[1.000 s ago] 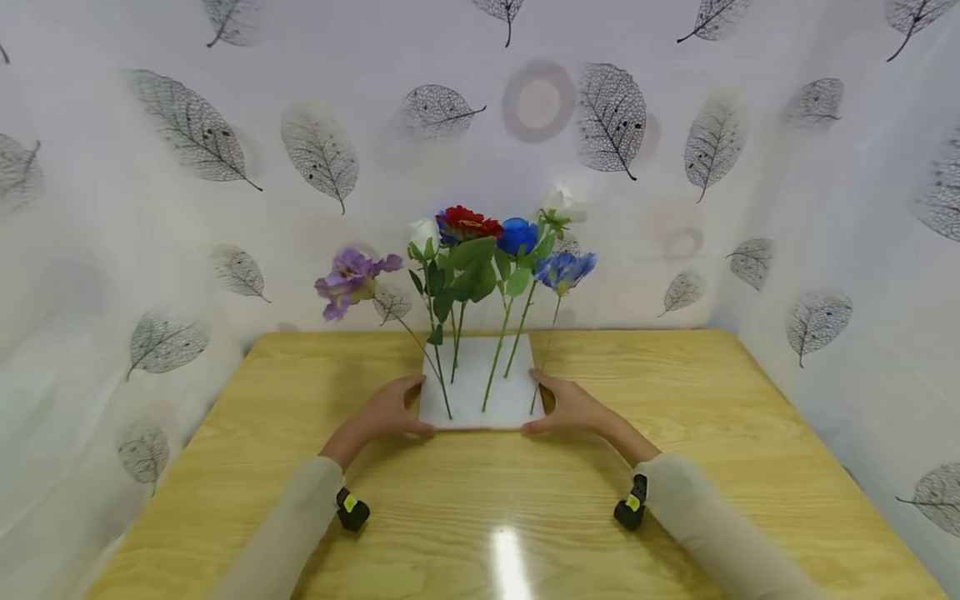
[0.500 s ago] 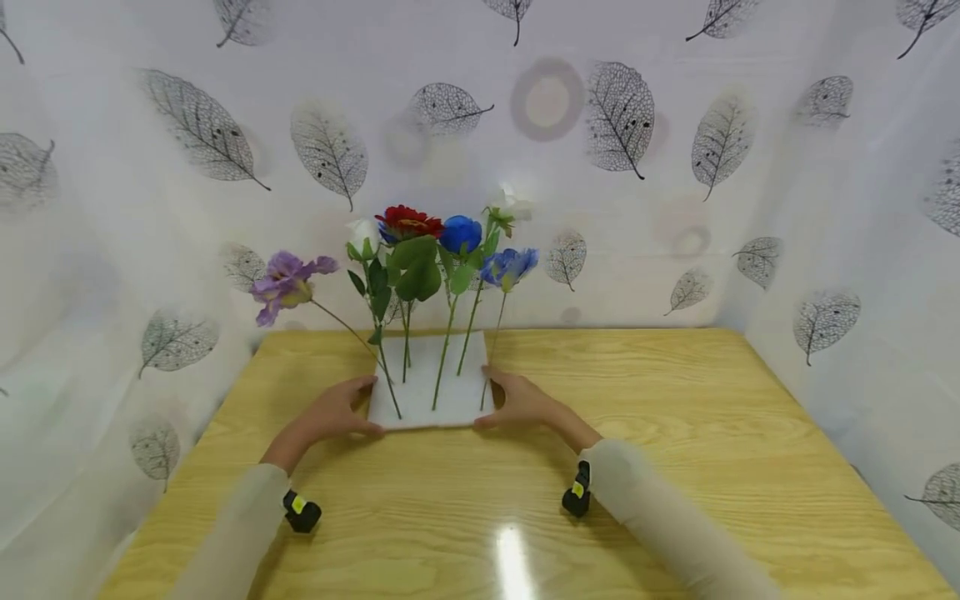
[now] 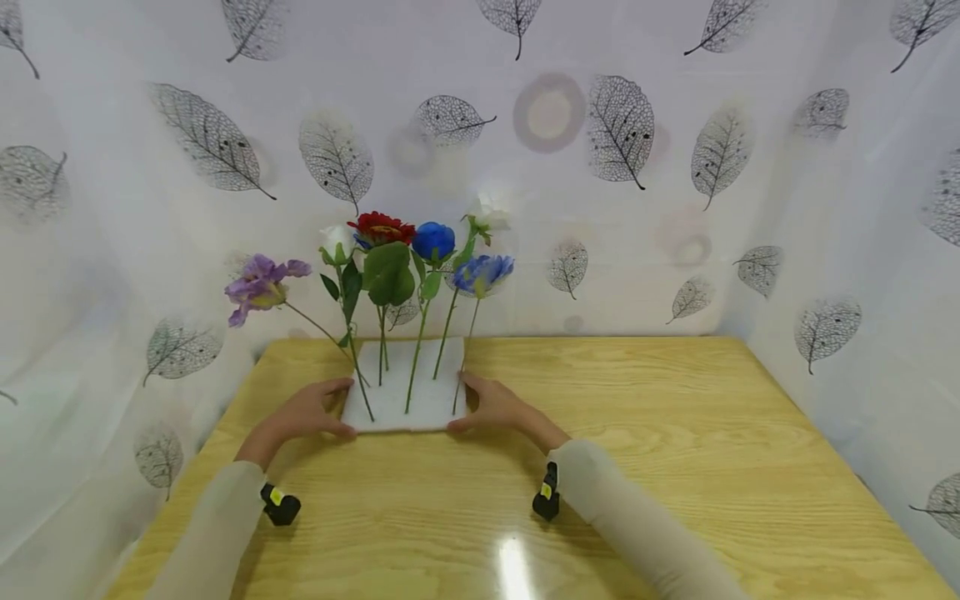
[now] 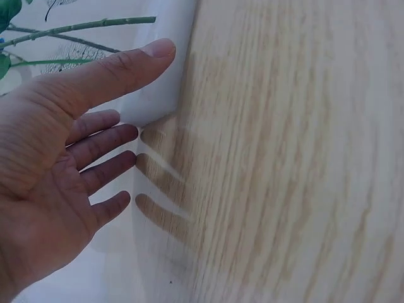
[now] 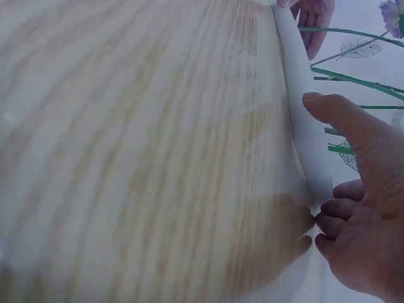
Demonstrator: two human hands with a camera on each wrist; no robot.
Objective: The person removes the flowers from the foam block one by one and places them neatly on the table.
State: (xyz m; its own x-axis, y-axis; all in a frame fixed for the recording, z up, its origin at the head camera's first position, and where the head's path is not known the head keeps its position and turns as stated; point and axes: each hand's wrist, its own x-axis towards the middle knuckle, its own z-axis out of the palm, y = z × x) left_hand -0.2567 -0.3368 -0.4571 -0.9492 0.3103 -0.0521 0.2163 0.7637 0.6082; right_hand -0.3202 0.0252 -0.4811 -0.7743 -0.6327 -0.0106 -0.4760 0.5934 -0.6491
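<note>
A white foam board (image 3: pixel 393 404) lies on the wooden table, left of the middle in the head view. Upright in it stand artificial flowers: a purple one (image 3: pixel 260 285) leaning left, a red one (image 3: pixel 381 228), a blue rose (image 3: pixel 433 242), a ruffled blue one (image 3: pixel 483 274) and white roses, one of them a white rose (image 3: pixel 337 243) at left. My left hand (image 3: pixel 309 412) touches the board's left side, thumb at its front corner, fingers fairly straight and spread. Against the right side rests my right hand (image 3: pixel 495 406), thumb at the front, fingers along the side.
The wooden table (image 3: pixel 652 425) extends to the right and toward me. A pale curtain (image 3: pixel 480 158) with leaf prints hangs behind and at both sides. A small black camera (image 3: pixel 281 504) sits on the left wrist, another black camera (image 3: pixel 547 493) on the right.
The foam board with its flowers has slid left across the table, both hands moving along at its sides. The head view has shifted slightly. The hands' placement on the board looks the same.
</note>
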